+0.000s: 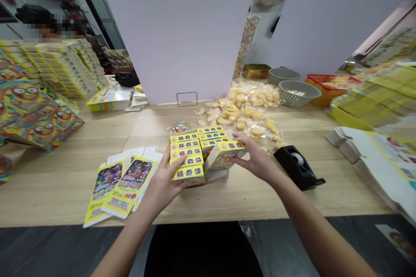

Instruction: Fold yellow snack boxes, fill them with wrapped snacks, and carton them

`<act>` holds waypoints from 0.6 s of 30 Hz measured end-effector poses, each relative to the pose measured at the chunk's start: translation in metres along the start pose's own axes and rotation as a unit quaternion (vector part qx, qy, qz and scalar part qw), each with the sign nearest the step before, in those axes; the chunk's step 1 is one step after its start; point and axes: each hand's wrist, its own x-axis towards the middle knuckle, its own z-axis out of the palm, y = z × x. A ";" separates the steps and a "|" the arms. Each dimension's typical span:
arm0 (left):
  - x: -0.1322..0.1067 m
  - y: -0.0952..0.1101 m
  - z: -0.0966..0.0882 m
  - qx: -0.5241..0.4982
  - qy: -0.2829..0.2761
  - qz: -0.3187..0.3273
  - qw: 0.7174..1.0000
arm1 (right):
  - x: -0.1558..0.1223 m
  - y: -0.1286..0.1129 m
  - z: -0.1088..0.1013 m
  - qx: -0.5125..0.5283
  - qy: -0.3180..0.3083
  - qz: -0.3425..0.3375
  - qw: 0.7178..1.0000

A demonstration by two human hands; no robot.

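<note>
Two rows of small yellow boxes stand packed side by side in front of me, in what seems to be a shallow carton. My left hand rests against the left row, thumb over the tops and fingers along the side. Pinched in my right hand is one small yellow box, tilted at the near end of the right row. A pale flap shows below it. Left of my left hand lie flat yellow printed cartons. A black tape dispenser sits by my right forearm.
Wrapped yellow pieces spread over the table behind the boxes. Grey baskets and a red-rimmed basket stand at back right. Flat cartons pile up on the right. Tall box stacks rise at left, with people beyond.
</note>
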 end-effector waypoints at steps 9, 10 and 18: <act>-0.002 0.006 0.002 -0.018 -0.011 -0.012 1.000 | -0.021 0.015 0.011 -0.025 0.006 0.040 0.999; -0.004 0.006 0.000 -0.025 -0.015 -0.008 1.000 | -0.019 0.011 0.009 -0.043 -0.010 0.030 0.999; 0.036 -0.045 -0.006 -0.267 0.105 -0.299 0.910 | 0.020 -0.014 -0.007 -0.120 -0.092 -0.026 0.988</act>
